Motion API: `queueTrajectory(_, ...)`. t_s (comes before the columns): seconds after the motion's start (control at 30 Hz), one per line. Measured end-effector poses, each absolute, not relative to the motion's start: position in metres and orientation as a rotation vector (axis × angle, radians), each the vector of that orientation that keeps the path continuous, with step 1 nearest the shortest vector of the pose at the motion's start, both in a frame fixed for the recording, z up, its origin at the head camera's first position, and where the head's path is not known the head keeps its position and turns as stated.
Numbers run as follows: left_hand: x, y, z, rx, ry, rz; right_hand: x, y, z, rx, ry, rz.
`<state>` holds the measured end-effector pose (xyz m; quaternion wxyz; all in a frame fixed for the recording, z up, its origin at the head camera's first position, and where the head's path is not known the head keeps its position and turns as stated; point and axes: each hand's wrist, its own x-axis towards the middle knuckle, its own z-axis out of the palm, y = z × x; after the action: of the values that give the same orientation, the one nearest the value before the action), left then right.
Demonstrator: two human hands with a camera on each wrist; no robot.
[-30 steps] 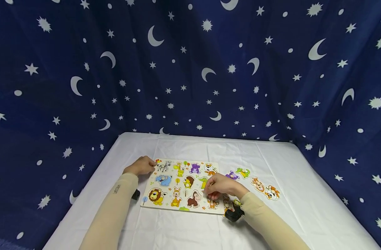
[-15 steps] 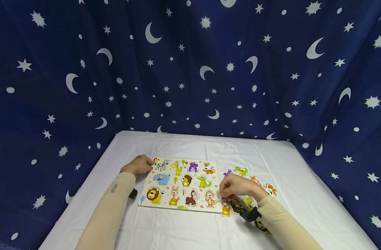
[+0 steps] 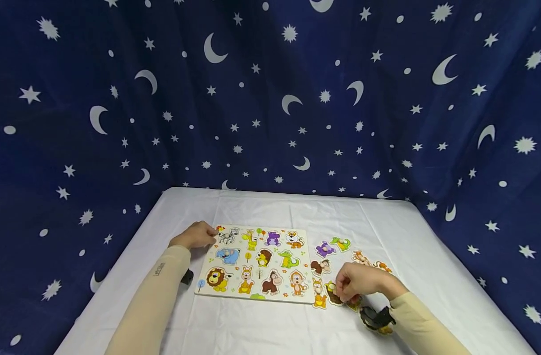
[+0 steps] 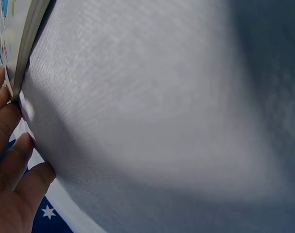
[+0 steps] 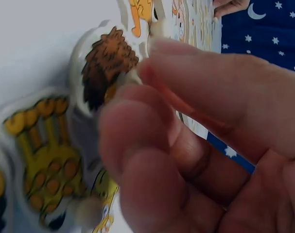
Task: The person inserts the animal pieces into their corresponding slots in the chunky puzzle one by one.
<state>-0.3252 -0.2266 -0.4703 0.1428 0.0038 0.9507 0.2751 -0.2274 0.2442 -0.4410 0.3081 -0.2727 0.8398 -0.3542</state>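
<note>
A wooden puzzle board [image 3: 252,297] with colourful animal pictures lies flat on the white table. My left hand [image 3: 196,235] rests at its upper left corner, fingertips on the edge; in the left wrist view, fairly straight fingers [image 4: 5,121] touch the board's side. Right of the board, my right hand [image 3: 356,281] pinches the knob of a hedgehog puzzle piece [image 5: 108,65] between thumb and fingertips. A giraffe piece [image 5: 52,165] lies beside it, partly under the hand in the head view. A kangaroo piece [image 3: 319,294] and a gorilla piece [image 3: 320,266] lie along the board's right edge.
Farther back lie a purple hippo piece [image 3: 325,248] and a crocodile piece [image 3: 340,243]. A monkey piece [image 3: 360,257] and a tiger piece [image 3: 382,266] are partly behind my right hand. The black wrist camera [image 3: 375,318] overlaps another piece. A dark blue star-patterned curtain [image 3: 270,98] surrounds the table.
My right hand has moved right, from over the board's lower right to the hedgehog piece. The gorilla piece now shows where the hand was. The left hand keeps its place at the corner.
</note>
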Motion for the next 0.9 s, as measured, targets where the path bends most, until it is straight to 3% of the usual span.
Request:
queueTrajectory(0.57, -0.321, -0.224, -0.466, 0.02, 2.746, 0.797, -0.201, 0.308, -0.451, -0.668, 2.07, -1.082)
queueTrajectory(0.9, -0.319, -0.225, -0.469, -0.003, 2.745, 0.811, -0.195, 0.315, -0.459, -0.606, 2.049, -1.124)
